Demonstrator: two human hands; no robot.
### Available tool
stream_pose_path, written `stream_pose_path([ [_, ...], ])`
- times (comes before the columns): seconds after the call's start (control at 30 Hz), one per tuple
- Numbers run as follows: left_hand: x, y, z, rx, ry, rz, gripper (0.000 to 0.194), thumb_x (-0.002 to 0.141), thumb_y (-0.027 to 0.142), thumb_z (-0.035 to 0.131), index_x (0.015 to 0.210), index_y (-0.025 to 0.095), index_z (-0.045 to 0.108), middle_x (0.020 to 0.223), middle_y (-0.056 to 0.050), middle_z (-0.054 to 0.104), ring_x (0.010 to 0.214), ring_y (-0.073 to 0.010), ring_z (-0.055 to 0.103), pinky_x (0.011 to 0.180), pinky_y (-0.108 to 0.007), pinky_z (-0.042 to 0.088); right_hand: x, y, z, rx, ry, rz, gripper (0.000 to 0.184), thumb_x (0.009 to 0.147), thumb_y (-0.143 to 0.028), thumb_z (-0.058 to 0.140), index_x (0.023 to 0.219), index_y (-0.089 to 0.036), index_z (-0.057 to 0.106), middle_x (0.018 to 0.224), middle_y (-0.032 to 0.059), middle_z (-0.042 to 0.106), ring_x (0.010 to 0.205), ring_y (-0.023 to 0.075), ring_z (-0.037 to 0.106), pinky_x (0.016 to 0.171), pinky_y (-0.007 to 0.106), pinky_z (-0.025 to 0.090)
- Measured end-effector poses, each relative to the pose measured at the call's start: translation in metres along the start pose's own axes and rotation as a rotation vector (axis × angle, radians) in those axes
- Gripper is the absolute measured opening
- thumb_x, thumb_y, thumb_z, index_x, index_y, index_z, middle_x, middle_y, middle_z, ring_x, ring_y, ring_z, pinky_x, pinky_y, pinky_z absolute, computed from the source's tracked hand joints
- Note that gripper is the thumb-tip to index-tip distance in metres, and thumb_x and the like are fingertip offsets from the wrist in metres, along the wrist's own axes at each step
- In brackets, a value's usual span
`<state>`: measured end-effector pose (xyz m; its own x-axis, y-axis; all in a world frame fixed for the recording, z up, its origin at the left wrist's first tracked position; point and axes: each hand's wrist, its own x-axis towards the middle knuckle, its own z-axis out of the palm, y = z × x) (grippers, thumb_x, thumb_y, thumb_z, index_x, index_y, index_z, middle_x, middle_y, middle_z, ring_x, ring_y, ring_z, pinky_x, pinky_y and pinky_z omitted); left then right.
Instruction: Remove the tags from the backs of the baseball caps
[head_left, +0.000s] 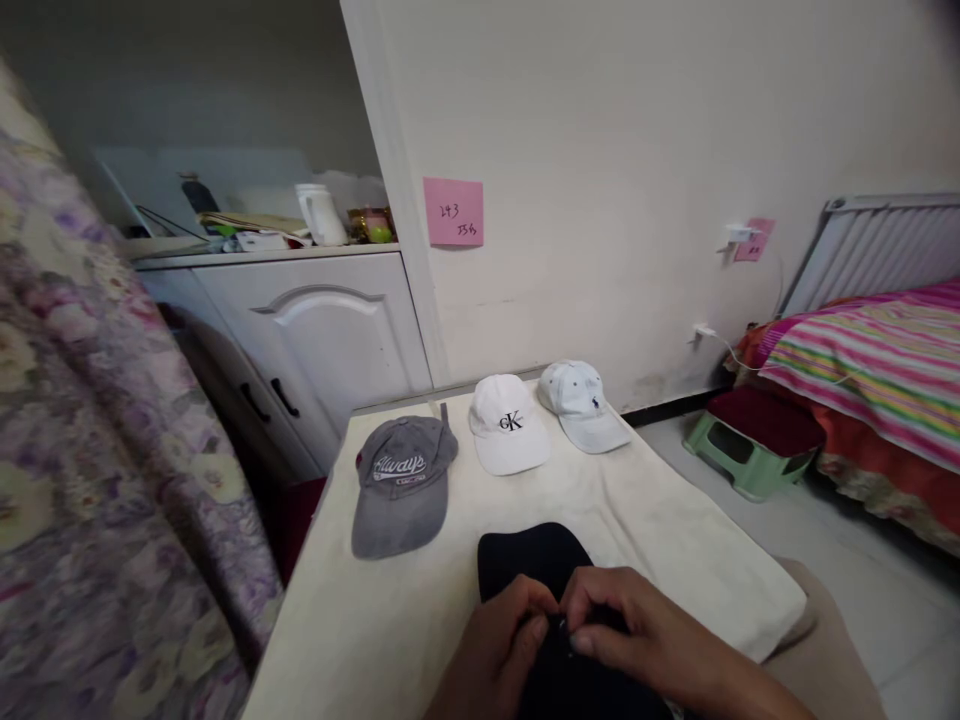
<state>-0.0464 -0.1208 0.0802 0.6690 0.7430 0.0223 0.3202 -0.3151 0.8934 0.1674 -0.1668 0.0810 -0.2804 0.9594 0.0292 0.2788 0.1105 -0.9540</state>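
Observation:
A black cap [531, 556] lies at the near side of the cloth-covered table, its brim towards the wall. My left hand [504, 640] pinches the cap near its middle, thumb and fingers closed on the fabric. Right beside it, my right hand [622, 625] is closed on the same spot, where a small pale detail shows between the fingertips. Further back sit a grey cap [401, 500] with white lettering, a white cap [510, 440] with black letters, and a pale blue cap [581, 405] with a small dark emblem.
The table [675, 540] stands against a wall. A white cabinet [322, 340] carries a white jug [321, 215] and clutter. A floral curtain [112, 450] hangs at left. At right are a green stool [750, 445] and a bed [885, 350] with a striped cover.

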Motion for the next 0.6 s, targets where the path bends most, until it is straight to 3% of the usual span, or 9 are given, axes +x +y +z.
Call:
stream_pose_path([
  [0.1, 0.0, 0.006, 0.005, 0.123, 0.019, 0.001, 0.013, 0.092, 0.028, 0.055, 0.101, 0.021, 0.06, 0.098, -0.004, 0.067, 0.092, -0.0223, 0.063, 0.082, -0.034, 0.046, 0.001, 0.001, -0.004, 0.144, 0.023, 0.012, 0.013, 0.089, -0.031, 0.062, 0.082, -0.019, 0.062, 0.079, -0.0007, 0.059, 0.075, 0.0178, 0.052, 0.069, 0.031, 0.038],
  [0.17, 0.001, 0.008, 0.01, 0.242, 0.023, -0.011, 0.027, 0.077, 0.021, 0.069, 0.103, 0.018, 0.061, 0.103, -0.009, 0.068, 0.097, -0.0282, 0.063, 0.087, -0.041, 0.048, 0.002, 0.003, -0.005, 0.197, 0.049, 0.02, 0.02, 0.09, -0.037, 0.063, 0.083, -0.019, 0.061, 0.078, -0.0008, 0.056, 0.073, 0.0173, 0.048, 0.068, 0.031, 0.036],
  [0.23, 0.003, 0.006, 0.016, 0.334, 0.046, -0.016, 0.037, 0.069, 0.014, 0.071, 0.105, 0.016, 0.063, 0.107, -0.013, 0.069, 0.102, -0.0322, 0.064, 0.091, -0.047, 0.049, 0.002, 0.005, -0.005, 0.226, 0.059, 0.022, 0.025, 0.09, -0.042, 0.064, 0.083, -0.019, 0.06, 0.077, -0.0011, 0.054, 0.072, 0.0168, 0.045, 0.067, 0.031, 0.034],
  [0.4, 0.001, -0.005, 0.027, 0.329, 0.144, 0.034, 0.033, 0.077, 0.015, 0.065, 0.109, 0.019, 0.065, 0.107, -0.011, 0.073, 0.101, -0.0294, 0.069, 0.089, -0.044, 0.054, 0.003, 0.006, -0.002, 0.272, 0.051, -0.004, 0.029, 0.089, -0.046, 0.064, 0.081, -0.019, 0.058, 0.077, -0.0009, 0.053, 0.072, 0.0169, 0.045, 0.067, 0.03, 0.034],
  [0.6, 0.0, -0.008, 0.027, 0.261, 0.221, 0.044, 0.029, 0.074, 0.016, 0.07, 0.102, 0.023, 0.069, 0.094, -0.004, 0.075, 0.084, -0.0237, 0.071, 0.076, -0.034, 0.056, 0.002, -0.001, 0.001, 0.089, 0.186, -0.084, 0.019, 0.088, -0.03, 0.065, 0.073, -0.021, 0.056, 0.09, 0.0038, 0.061, 0.084, 0.0211, 0.057, 0.075, 0.033, 0.042],
])
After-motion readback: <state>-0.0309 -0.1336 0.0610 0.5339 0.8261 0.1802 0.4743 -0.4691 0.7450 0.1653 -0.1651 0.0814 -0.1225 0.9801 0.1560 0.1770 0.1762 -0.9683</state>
